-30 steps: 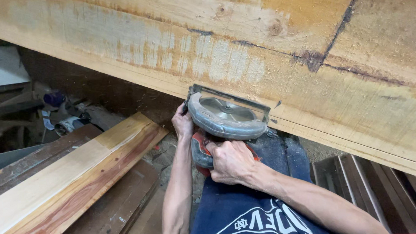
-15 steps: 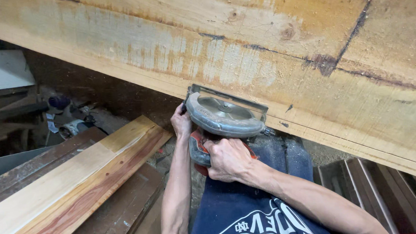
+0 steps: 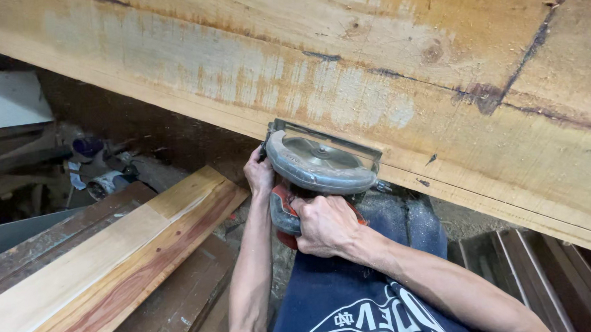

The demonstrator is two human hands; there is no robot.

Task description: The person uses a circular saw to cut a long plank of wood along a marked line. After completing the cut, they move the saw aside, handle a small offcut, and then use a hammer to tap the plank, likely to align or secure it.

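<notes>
Closest to us, we saw a dark blue shirt [image 3: 355,309] with a white print at the bottom of the view. Two bare arms reached up from it. The right hand [image 3: 325,226] was closed tight around the red handle of a circular saw [image 3: 319,165]. The left hand [image 3: 259,174] was up at the left side of the saw, with its fingers curled around the front corner of the metal base plate. The saw had a round grey cover over its blade. Its flat side was pressed against the lower edge of a big, thick wooden beam [image 3: 384,69] that ran across the whole top of the view. The beam was pale, with dark cracks and a knot in it.

Lower down on the left lay a long wooden plank [image 3: 107,260], light yellow on one side and reddish on the other. Darker boards [image 3: 175,304] lay beside it. On the right we saw some brown wooden slats [image 3: 539,261]. Far back on the left, in the dark, some small tools and clutter [image 3: 100,174] lay about, too dim to tell apart.
</notes>
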